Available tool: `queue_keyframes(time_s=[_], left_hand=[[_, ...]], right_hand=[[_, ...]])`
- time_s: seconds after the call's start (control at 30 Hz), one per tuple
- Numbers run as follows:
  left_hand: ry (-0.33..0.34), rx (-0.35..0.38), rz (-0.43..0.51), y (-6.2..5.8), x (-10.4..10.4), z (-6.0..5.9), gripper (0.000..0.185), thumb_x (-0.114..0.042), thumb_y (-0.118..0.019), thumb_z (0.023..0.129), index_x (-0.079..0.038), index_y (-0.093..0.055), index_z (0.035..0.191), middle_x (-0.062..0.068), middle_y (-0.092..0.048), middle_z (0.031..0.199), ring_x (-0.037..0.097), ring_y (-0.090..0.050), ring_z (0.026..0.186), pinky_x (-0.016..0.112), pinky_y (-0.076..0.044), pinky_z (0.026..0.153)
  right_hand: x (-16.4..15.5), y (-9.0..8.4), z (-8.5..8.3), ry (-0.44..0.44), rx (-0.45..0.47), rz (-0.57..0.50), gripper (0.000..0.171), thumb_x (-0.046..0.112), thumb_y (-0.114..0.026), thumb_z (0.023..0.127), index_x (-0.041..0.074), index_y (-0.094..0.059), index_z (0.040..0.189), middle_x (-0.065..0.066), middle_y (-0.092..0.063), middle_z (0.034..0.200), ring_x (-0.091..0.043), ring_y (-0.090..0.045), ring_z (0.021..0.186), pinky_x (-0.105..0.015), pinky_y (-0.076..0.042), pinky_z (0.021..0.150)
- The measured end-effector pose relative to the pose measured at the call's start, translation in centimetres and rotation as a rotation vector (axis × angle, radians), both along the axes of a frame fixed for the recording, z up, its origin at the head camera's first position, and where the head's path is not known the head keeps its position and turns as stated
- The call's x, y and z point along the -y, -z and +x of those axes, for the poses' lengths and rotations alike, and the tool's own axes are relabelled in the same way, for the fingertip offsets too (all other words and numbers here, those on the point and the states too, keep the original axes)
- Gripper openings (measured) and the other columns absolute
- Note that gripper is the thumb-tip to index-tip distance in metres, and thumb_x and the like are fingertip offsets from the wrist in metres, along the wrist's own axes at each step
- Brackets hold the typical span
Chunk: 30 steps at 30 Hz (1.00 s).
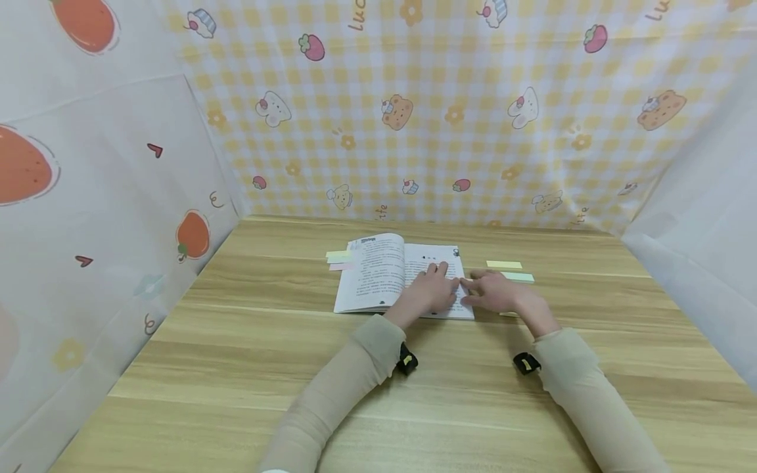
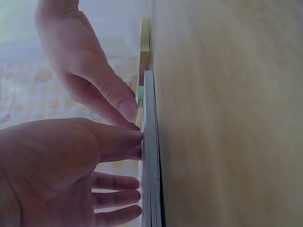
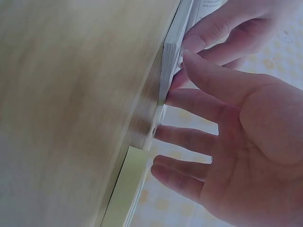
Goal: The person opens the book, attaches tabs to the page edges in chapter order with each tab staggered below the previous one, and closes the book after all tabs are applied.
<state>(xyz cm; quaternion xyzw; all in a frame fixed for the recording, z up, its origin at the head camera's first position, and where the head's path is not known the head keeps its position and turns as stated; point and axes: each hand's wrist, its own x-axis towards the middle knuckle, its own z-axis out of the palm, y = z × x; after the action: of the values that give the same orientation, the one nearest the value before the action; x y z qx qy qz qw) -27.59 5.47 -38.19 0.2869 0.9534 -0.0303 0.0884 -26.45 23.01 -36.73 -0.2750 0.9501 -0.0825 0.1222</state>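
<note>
An open book (image 1: pixel 372 279) lies on the table, its left page bowed up slightly. My left hand (image 1: pixel 434 291) rests on the right-hand page, and in the left wrist view its fairly straight fingertips (image 2: pixel 128 213) meet the paper. At the book's right edge is my right hand (image 1: pixel 493 291), fingers spread, thumb and forefinger close to the left thumb. The right wrist view shows the right forefinger (image 3: pixel 199 103) touching the book's corner. Yellow, green and pink sticky tabs (image 1: pixel 341 267) stick out from the left page's edge.
Right of the book lie a yellow sticky-note pad (image 1: pixel 504 265) and a green one (image 1: pixel 519 278). Another yellow pad (image 3: pixel 125 189) is near the right fingertips, mostly covered by that hand in the head view. A patterned cloth (image 1: pixel 367 164) hangs behind the wooden table (image 1: pixel 236 368).
</note>
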Motion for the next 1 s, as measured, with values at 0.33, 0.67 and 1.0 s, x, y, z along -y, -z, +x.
queue_keyframes(time_s=[0.33,0.67,1.0], left_hand=[[0.010,-0.012,-0.024,0.06,-0.04,0.41,0.046,-0.036,-0.042,0.108,-0.025,-0.047,0.152,0.010,-0.036,0.153,0.026,-0.037,0.139,0.040,-0.043,0.108],[0.031,-0.008,-0.007,-0.14,0.02,0.18,0.045,-0.036,-0.044,0.108,-0.025,-0.050,0.151,0.010,-0.038,0.150,0.026,-0.039,0.136,0.041,-0.043,0.108],[0.018,0.048,0.064,-0.17,0.51,-0.20,0.048,-0.035,-0.048,0.106,-0.027,-0.047,0.153,0.012,-0.038,0.150,0.027,-0.038,0.136,0.043,-0.040,0.111]], right_hand=[[0.17,-0.34,0.23,-0.048,-0.026,-0.005,0.050,0.028,-0.058,0.102,-0.008,-0.056,0.137,-0.040,-0.042,0.143,-0.058,-0.040,0.131,-0.067,-0.029,0.111],[-0.19,-0.44,0.44,-0.023,-0.012,0.006,0.051,0.027,-0.058,0.103,-0.009,-0.055,0.138,-0.040,-0.039,0.145,-0.055,-0.037,0.136,-0.066,-0.022,0.114],[-0.17,-0.31,0.08,0.028,0.013,-0.024,0.052,0.030,-0.056,0.104,-0.005,-0.053,0.142,-0.040,-0.034,0.149,-0.060,-0.029,0.137,-0.069,-0.020,0.113]])
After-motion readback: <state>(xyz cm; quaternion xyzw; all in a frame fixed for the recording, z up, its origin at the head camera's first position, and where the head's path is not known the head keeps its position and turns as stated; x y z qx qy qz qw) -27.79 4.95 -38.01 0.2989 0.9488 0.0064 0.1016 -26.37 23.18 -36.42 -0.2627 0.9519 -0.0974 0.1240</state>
